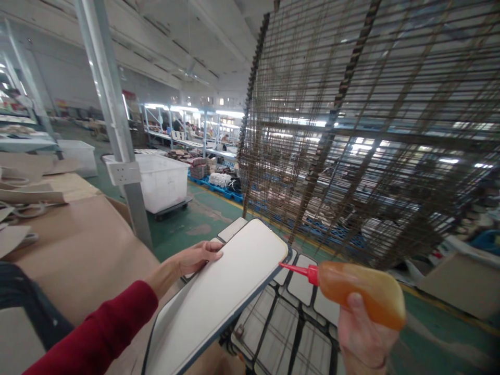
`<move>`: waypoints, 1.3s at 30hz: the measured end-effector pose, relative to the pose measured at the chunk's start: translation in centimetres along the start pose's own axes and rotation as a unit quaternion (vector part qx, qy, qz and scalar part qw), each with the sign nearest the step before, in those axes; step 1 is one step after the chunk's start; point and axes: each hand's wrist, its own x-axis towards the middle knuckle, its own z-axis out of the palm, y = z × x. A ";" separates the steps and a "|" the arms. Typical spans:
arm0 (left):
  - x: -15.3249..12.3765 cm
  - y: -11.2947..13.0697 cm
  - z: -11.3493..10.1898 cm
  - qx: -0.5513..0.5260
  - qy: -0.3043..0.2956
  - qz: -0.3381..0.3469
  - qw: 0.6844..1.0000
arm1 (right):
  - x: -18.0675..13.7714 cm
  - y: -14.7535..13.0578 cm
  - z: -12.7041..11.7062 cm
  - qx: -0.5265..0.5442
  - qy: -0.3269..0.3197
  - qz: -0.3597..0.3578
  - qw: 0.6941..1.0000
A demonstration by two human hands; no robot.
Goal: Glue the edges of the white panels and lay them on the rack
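Note:
My left hand [200, 256] pinches the left edge of a long white panel [226, 281] with rounded corners and a dark blue rim, thumb on its face. The panel is tilted up before me. In my right hand [363, 333] is a squeeze glue bottle [363, 291], amber-coloured, lying nearly level. Its thin red nozzle [297, 269] points left, and the tip is at the panel's upper right edge. A narrow yellowish line shows along the rim by that corner. Beneath the panel, several similar dark-edged white pieces [300, 281] lie side by side.
A tall wire rack [332, 130] leans across the right side. On the left stands a brown-topped table [113, 245] with cut sheets, beside a metal post [113, 104] carrying a socket box. A white bin [162, 182] on a dolly stands beyond, and a pale bin [457, 286] is at right.

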 end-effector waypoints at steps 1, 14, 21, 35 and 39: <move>0.0 -0.1 0.0 -0.004 -0.001 0.003 1.000 | -0.1 0.4 -0.2 -0.017 -0.001 -0.002 1.000; -0.8 -0.5 -0.1 -0.022 0.045 0.005 0.999 | -1.5 2.1 0.7 0.025 -0.010 0.021 0.999; -1.1 -0.5 -0.1 -0.039 0.057 0.005 0.998 | -1.8 0.2 2.3 0.102 -0.049 0.037 0.993; -1.2 0.1 -0.1 -0.058 0.076 -0.001 0.995 | -2.2 2.3 0.5 -0.058 -0.086 -0.010 0.994; -1.0 0.4 0.2 -0.065 0.084 -0.002 0.994 | -1.7 3.3 -0.5 -0.093 -0.110 -0.037 0.989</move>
